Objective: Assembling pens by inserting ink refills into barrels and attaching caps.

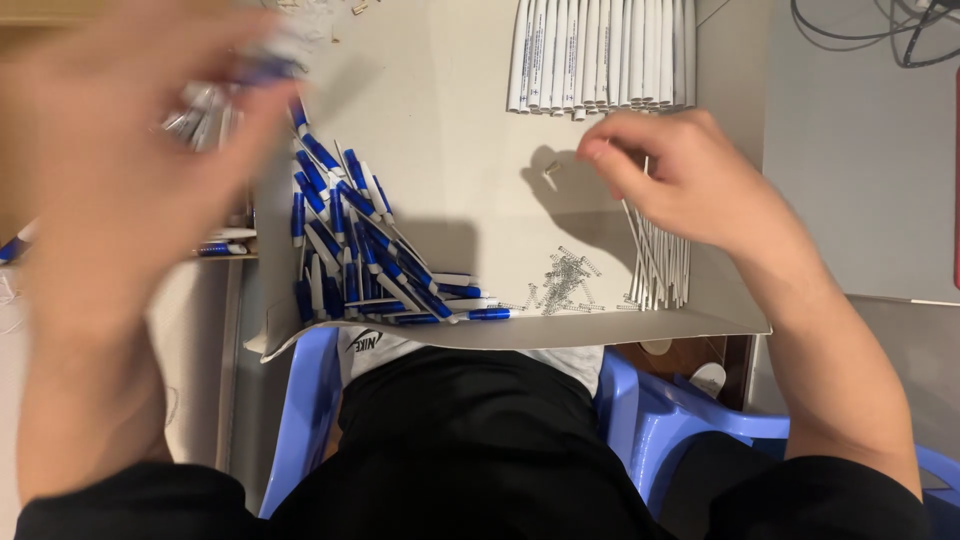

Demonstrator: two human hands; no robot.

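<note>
- Covering most of the view, a pale cardboard sheet [470,90] lies flat as the work surface, its near edge over the person's lap and a blue plastic chair [640,420].
- Left hand [110,170]: raised close to the camera and badly blurred; it seems curled around a bunch of blue-and-white pen parts [205,105], though how tightly cannot be told.
- Right hand [690,185]: fingers bent and drawn together, fingertips [598,150] pinching low over the sheet just below the white barrels; whether anything small sits between them cannot be told.
- A heap of blue-and-white pen pieces [365,250] sprawls on the left half of the sheet, reaching its near edge.
- A neat row of white pen barrels [600,55] lies side by side at the far edge.
- Thin white refill tubes [662,265] lie bunched under the right wrist.
- A small scatter of metal springs [567,280] sits between the heap and the refill tubes.
</note>
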